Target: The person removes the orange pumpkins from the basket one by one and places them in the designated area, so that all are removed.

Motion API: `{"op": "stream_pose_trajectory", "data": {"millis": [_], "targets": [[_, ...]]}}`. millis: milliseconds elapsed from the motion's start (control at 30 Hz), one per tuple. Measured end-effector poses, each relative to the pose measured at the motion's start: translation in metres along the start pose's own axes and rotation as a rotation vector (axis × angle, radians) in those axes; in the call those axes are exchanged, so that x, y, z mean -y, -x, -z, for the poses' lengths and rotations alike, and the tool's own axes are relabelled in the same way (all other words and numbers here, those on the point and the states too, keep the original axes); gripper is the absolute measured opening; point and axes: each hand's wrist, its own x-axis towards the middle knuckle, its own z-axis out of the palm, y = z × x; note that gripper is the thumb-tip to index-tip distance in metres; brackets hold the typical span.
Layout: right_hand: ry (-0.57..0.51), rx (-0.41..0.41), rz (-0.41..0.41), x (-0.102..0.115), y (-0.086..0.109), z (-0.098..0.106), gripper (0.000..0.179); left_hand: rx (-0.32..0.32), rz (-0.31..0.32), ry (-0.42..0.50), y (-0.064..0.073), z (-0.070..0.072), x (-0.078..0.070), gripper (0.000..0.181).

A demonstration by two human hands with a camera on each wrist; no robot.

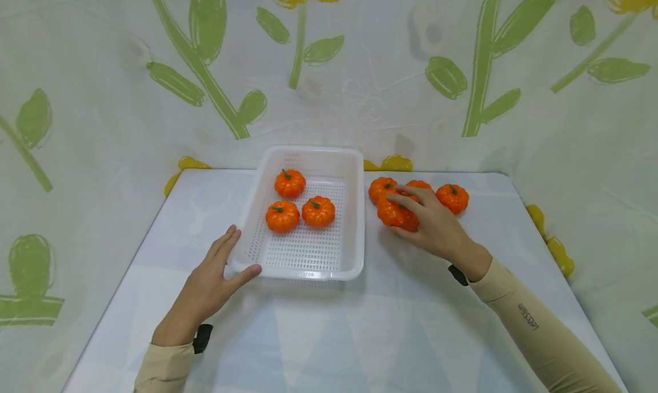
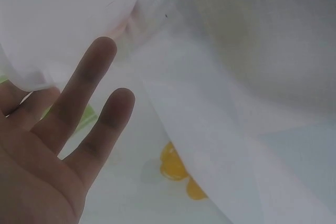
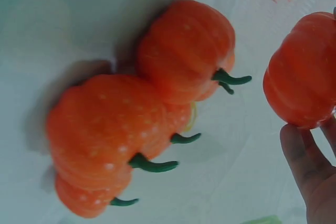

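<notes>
A white perforated plastic basket (image 1: 308, 274) holds three small orange toy pumpkins (image 1: 319, 212) with green stems. At its front left corner my left hand (image 1: 208, 284) touches the rim, thumb on the front edge and fingers straight along the side. The left wrist view shows two extended fingers beside the basket's pale wall (image 2: 68, 19). To the right of the basket, my right hand (image 1: 439, 227) grips another pumpkin (image 3: 304, 72) between thumb and fingers. Several more pumpkins (image 3: 110, 124) lie clustered close by, partly hidden behind that hand in the head view.
A pale, faintly patterned cloth covers the table (image 1: 319, 336). Behind and around it hangs a light curtain (image 1: 370, 90) printed with green leaves and yellow flowers. One pumpkin (image 1: 452, 199) lies at the right end of the group, near the table's back edge.
</notes>
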Motion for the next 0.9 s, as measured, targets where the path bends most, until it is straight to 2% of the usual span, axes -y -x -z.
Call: {"op": "stream_pose_trajectory", "data": {"millis": [200,400,600,900], "targets": [[0.015,-0.019,0.058,-0.001,0.031,-0.002,0.066,0.003,0.006,0.008,-0.001,-0.002,0.001,0.101],[0.053,0.029,0.047,-0.002,0.055,-0.005,0.070,-0.003,-0.005,0.005,-0.002,-0.001,0.003,0.101],[0.061,0.058,0.020,-0.002,0.067,-0.013,0.069,0.001,0.005,0.009,-0.001,-0.001,0.003,0.102],[0.011,0.076,0.009,-0.001,0.074,-0.027,0.069,-0.003,-0.003,0.016,-0.003,-0.002,0.003,0.099]]}}
